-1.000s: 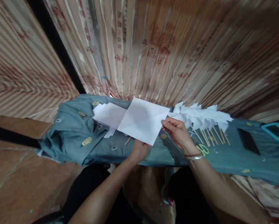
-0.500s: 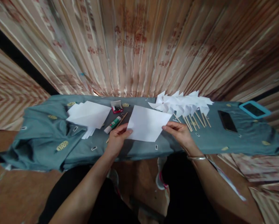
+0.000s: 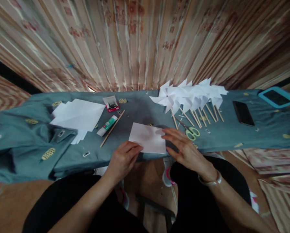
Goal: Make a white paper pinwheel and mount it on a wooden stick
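Observation:
A white sheet of paper (image 3: 147, 137) lies near the front edge of the cloth-covered table, between my two hands. My left hand (image 3: 124, 158) pinches its near left corner between thumb and fingertips. On the other side, my right hand (image 3: 183, 147) has its fingers apart, the fingertips at the paper's right edge. Scissors with green handles (image 3: 192, 132) lie just beyond my right hand. Left of the sheet are a glue stick (image 3: 107, 125) and a single wooden stick (image 3: 112, 128).
A stack of white paper (image 3: 79, 113) lies at left, near a small red-and-white box (image 3: 111, 104) with dark contents. Several paper pinwheels (image 3: 190, 94) on sticks lie at back right. Further right are a phone (image 3: 243, 113) and a blue-framed tablet (image 3: 278, 97). A curtain (image 3: 140, 48) hangs behind the table.
The sheet, held up by both hands before, has come down nearer the table's front edge. My right hand has loosened its pinch and spread its fingers. The view has shifted, showing the scissors.

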`<state>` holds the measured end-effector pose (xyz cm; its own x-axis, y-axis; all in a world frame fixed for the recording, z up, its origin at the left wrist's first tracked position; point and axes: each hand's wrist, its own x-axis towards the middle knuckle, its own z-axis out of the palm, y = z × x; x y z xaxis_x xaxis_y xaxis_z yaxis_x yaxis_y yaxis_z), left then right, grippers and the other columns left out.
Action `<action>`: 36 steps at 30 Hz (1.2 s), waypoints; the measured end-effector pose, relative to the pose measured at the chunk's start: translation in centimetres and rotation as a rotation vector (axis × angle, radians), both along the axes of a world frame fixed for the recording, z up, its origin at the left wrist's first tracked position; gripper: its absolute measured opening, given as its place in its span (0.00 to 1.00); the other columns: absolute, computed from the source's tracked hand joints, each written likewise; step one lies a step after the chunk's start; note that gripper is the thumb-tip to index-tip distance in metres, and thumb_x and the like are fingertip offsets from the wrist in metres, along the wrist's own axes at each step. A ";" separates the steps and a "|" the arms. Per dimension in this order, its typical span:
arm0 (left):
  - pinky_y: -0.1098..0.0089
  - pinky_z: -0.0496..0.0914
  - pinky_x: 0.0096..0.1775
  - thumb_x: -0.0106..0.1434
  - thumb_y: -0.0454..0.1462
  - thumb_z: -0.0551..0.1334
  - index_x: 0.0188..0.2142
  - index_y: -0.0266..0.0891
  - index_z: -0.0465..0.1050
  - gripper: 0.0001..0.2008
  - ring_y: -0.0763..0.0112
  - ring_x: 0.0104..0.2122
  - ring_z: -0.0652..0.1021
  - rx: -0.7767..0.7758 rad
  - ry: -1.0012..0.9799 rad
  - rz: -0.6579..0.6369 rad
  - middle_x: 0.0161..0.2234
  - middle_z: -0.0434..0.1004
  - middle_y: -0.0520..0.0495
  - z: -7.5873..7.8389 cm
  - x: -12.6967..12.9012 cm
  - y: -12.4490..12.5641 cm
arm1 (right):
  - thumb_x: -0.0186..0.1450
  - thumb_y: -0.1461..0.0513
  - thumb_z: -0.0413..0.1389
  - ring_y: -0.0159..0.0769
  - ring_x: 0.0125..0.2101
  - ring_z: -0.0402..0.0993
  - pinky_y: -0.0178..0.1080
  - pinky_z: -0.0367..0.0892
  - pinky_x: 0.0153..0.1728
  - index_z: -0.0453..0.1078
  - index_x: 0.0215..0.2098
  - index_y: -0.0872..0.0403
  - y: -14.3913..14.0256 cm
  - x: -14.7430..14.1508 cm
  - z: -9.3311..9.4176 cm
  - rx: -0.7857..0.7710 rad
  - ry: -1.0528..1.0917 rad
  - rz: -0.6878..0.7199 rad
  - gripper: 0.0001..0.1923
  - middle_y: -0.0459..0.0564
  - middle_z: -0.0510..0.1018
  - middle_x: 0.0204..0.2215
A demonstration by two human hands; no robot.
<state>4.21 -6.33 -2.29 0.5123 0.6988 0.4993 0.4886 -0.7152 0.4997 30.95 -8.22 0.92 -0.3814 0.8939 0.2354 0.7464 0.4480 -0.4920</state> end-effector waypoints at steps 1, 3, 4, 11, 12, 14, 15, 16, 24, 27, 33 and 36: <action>0.65 0.77 0.43 0.67 0.30 0.58 0.44 0.37 0.77 0.10 0.66 0.40 0.80 -0.017 0.011 -0.009 0.40 0.81 0.42 -0.3 0.1 -0.2 | 0.68 0.64 0.54 0.46 0.59 0.69 0.55 0.65 0.59 0.73 0.51 0.51 0.0 0.0 -0.3 -0.052 0.032 0.029 0.14 0.55 0.75 0.56; 0.66 0.77 0.44 0.67 0.31 0.58 0.44 0.36 0.77 0.10 0.66 0.40 0.80 -0.051 0.015 -0.010 0.40 0.82 0.42 -0.7 0.1 -0.4 | 0.68 0.65 0.53 0.44 0.53 0.74 0.52 0.68 0.56 0.75 0.46 0.52 0.1 0.1 -0.9 -0.137 0.113 0.050 0.11 0.54 0.80 0.51; 0.66 0.77 0.44 0.68 0.32 0.58 0.45 0.36 0.77 0.10 0.66 0.40 0.80 -0.072 0.007 -0.001 0.40 0.82 0.42 -0.7 0.0 -0.4 | 0.68 0.64 0.54 0.42 0.51 0.76 0.50 0.70 0.55 0.76 0.45 0.52 0.2 0.1 -1.1 -0.168 0.154 0.041 0.11 0.53 0.81 0.48; 0.66 0.76 0.44 0.70 0.38 0.55 0.53 0.33 0.73 0.16 0.64 0.41 0.82 -0.287 -0.005 0.118 0.43 0.82 0.39 -1.3 -0.2 -0.3 | 0.67 0.58 0.57 0.42 0.48 0.78 0.46 0.71 0.52 0.78 0.42 0.52 3.3 -1.5 -3.3 -0.217 0.413 -0.130 0.10 0.53 0.82 0.45; 0.66 0.76 0.44 0.70 0.38 0.55 0.54 0.33 0.72 0.18 0.63 0.42 0.82 -0.319 -0.008 0.138 0.44 0.82 0.38 -1.4 -0.3 -0.3 | 0.66 0.58 0.57 0.42 0.48 0.78 0.47 0.70 0.53 0.78 0.41 0.52 4.0 -1.8 -3.7 -0.203 0.433 -0.154 0.09 0.54 0.82 0.45; 0.67 0.76 0.43 0.69 0.39 0.55 0.58 0.33 0.68 0.20 0.64 0.40 0.83 -0.398 -0.012 0.183 0.43 0.83 0.40 -1.7 -0.3 -0.3 | 0.65 0.59 0.58 0.43 0.48 0.78 0.47 0.70 0.53 0.78 0.38 0.52 5.3 -2.5 -4.5 -0.187 0.437 -0.172 0.08 0.54 0.82 0.46; 0.67 0.76 0.42 0.69 0.39 0.56 0.60 0.33 0.66 0.22 0.65 0.39 0.83 -0.439 -0.012 0.209 0.42 0.83 0.41 -1.8 -0.4 -0.2 | 0.64 0.59 0.58 0.43 0.48 0.78 0.47 0.70 0.52 0.78 0.37 0.51 5.8 -2.8 -4.9 -0.184 0.427 -0.175 0.08 0.53 0.81 0.46; 0.68 0.76 0.40 0.69 0.39 0.56 0.62 0.34 0.63 0.24 0.66 0.37 0.83 -0.470 -0.009 0.231 0.42 0.83 0.42 -1.9 -0.6 -0.2 | 0.64 0.60 0.57 0.44 0.47 0.78 0.47 0.71 0.51 0.78 0.37 0.51 6.3 -3.1 -5.2 -0.182 0.413 -0.178 0.07 0.53 0.81 0.46; 0.51 0.71 0.54 0.68 0.32 0.55 0.55 0.33 0.69 0.17 0.52 0.57 0.72 0.043 0.262 0.195 0.57 0.72 0.33 -1.2 -0.6 -0.1 | 0.65 0.63 0.56 0.45 0.50 0.76 0.49 0.68 0.54 0.78 0.35 0.52 7.7 -4.9 -5.8 -0.054 0.224 -0.208 0.07 0.55 0.80 0.49; 0.50 0.65 0.60 0.69 0.30 0.53 0.58 0.31 0.66 0.19 0.52 0.64 0.64 0.110 0.381 0.057 0.60 0.70 0.33 -1.6 0.7 -1.1 | 0.65 0.63 0.57 0.46 0.51 0.75 0.49 0.67 0.55 0.78 0.34 0.53 7.9 -5.5 -6.0 -0.003 0.172 -0.213 0.07 0.56 0.79 0.50; 0.47 0.60 0.63 0.70 0.39 0.55 0.63 0.26 0.58 0.26 0.45 0.67 0.59 0.000 0.461 0.013 0.65 0.60 0.26 -3.1 2.1 -2.3 | 0.64 0.63 0.57 0.47 0.52 0.73 0.50 0.66 0.55 0.77 0.34 0.53 8.2 -6.3 -6.5 0.059 0.132 -0.232 0.05 0.57 0.78 0.51; 0.47 0.60 0.63 0.69 0.41 0.55 0.63 0.24 0.56 0.29 0.44 0.67 0.57 -0.025 0.460 0.009 0.65 0.59 0.24 -3.4 1.9 -2.2 | 0.64 0.62 0.57 0.47 0.53 0.72 0.50 0.65 0.56 0.76 0.33 0.53 8.3 -6.3 -6.6 0.059 0.129 -0.228 0.05 0.57 0.78 0.51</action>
<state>6.11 -8.53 -5.73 0.6704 0.7134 0.2038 0.6701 -0.7001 0.2465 24.63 0.04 -5.73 -0.1349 0.9366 0.3233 0.7646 0.3059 -0.5673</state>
